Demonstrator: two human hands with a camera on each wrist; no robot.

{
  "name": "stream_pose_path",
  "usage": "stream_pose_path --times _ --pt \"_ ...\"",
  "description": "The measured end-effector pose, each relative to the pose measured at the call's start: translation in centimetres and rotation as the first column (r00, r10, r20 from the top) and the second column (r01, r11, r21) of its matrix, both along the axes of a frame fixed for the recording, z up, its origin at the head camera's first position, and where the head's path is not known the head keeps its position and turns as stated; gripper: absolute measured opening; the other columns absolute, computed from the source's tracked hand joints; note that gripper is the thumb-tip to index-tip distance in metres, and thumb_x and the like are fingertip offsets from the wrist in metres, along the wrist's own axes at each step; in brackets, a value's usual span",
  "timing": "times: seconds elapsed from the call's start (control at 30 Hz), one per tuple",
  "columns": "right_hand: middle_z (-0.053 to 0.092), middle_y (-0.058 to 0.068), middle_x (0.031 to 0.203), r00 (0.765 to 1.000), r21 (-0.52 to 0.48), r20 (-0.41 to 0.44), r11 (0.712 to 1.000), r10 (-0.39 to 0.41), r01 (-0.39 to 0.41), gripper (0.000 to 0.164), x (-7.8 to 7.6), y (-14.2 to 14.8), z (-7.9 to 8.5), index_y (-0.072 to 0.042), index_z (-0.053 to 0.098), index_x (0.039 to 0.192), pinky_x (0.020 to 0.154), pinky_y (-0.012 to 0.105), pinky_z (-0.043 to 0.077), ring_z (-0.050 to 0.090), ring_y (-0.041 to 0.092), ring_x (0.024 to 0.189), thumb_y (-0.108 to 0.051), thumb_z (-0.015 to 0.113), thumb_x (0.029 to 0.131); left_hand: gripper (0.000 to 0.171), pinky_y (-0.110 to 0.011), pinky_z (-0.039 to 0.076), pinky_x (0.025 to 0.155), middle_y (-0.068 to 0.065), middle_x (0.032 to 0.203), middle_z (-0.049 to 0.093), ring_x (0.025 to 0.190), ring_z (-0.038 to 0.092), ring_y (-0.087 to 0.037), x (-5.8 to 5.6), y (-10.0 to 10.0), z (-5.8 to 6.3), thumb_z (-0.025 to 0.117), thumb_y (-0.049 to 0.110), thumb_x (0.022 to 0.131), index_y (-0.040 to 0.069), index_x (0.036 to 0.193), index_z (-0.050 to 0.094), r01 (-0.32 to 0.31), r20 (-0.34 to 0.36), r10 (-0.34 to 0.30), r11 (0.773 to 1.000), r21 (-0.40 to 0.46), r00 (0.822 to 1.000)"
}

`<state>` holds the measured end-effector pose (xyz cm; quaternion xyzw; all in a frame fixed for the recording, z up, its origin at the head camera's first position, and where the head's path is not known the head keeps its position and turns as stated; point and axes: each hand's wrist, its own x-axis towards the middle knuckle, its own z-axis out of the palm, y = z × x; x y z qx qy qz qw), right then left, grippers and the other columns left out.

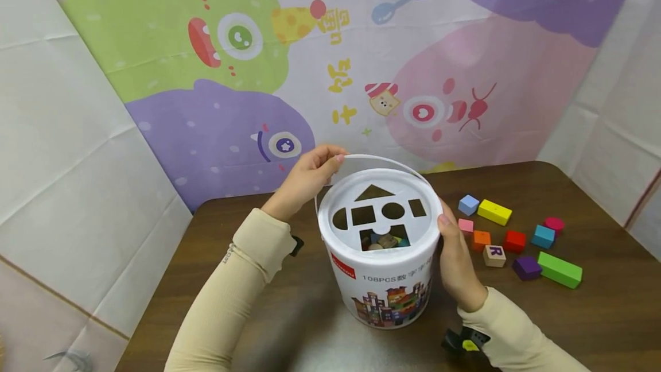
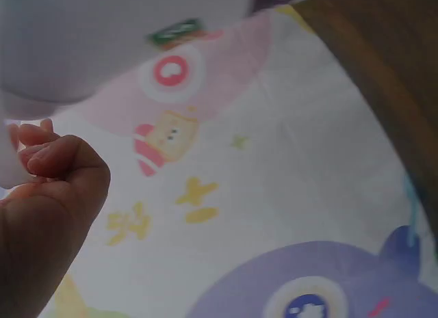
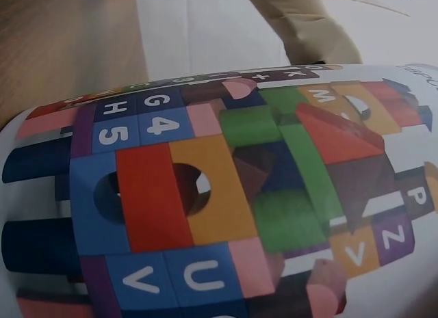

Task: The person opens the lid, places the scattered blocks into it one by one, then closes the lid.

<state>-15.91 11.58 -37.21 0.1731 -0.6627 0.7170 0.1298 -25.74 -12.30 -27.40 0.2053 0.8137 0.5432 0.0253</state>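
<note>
A white lidded bucket (image 1: pixel 382 268) with printed toy blocks stands on the table in the head view. Its lid (image 1: pixel 338 240) has shaped holes, and some wooden blocks (image 1: pixel 387 240) show inside through one of them. My left hand (image 1: pixel 310 179) pinches the thin white handle (image 1: pixel 379 158), which is raised above the lid. In the left wrist view the curled fingers of that hand (image 2: pixel 61 171) are close to the bucket (image 2: pixel 116 44). My right hand (image 1: pixel 457 257) holds the bucket's right side, thumb at the lid rim; its other fingers are mostly hidden. The right wrist view is filled by the bucket's printed side (image 3: pixel 198 195).
Right of the bucket, several loose blocks lie on the dark wooden table (image 1: pixel 232 280), among them a yellow block (image 1: pixel 494 212), a long green block (image 1: pixel 560 270) and a letter R block (image 1: pixel 494 255). A cartoon-printed cloth (image 1: pixel 351 62) hangs behind the table.
</note>
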Motion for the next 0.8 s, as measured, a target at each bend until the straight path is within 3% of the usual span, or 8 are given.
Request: stream_pose_path --times 0.27,0.53,0.7,0.8 --pt "0.032 0.005 0.143 1.0 -0.001 -0.023 1.0 0.014 -0.014 0.048 0.0 0.0 0.0 -0.018 0.027 0.144 0.101 0.015 0.029 0.034 0.015 0.123 -0.028 0.018 0.098 0.03 -0.027 0.045 0.069 -0.003 0.09 0.056 0.077 0.052 -0.015 -1.3 -0.3 -2.8 0.047 0.03 0.095 0.015 0.117 0.059 -0.053 0.143 0.046 0.998 0.043 0.989" --pt "0.029 0.009 0.145 0.998 0.051 -0.052 0.999 0.017 -0.015 0.049 -0.2 0.3 -0.2 -0.016 0.024 0.146 0.102 0.018 0.028 0.036 0.015 0.124 -0.028 0.017 0.099 0.03 -0.032 0.048 0.084 -0.002 0.11 0.064 0.099 0.059 -0.016 -1.4 -0.6 -5.8 0.047 0.032 0.094 0.016 0.113 0.064 -0.056 0.217 0.033 0.993 0.104 0.976" --pt "0.027 0.007 0.147 0.999 0.066 -0.03 0.998 0.024 -0.022 0.049 -0.3 0.4 -0.3 -0.017 0.023 0.146 0.102 0.019 0.027 0.032 0.015 0.127 -0.029 0.017 0.099 0.032 -0.03 0.049 0.077 -0.003 0.097 0.065 0.089 0.058 -0.013 -1.4 -0.5 -7.3 0.048 0.031 0.093 0.01 0.107 0.067 -0.063 0.295 0.021 0.989 0.133 0.955" --pt "0.027 0.006 0.147 0.999 0.067 -0.028 0.998 0.018 -0.016 0.049 -0.3 0.5 -0.3 -0.018 0.023 0.146 0.103 0.019 0.026 0.031 0.015 0.127 -0.03 0.017 0.099 0.028 -0.027 0.048 0.065 -0.001 0.08 0.061 0.072 0.055 -0.011 -0.6 -0.3 -6.9 0.047 0.028 0.093 0.008 0.092 0.067 -0.048 0.329 0.0 0.989 0.137 0.944"
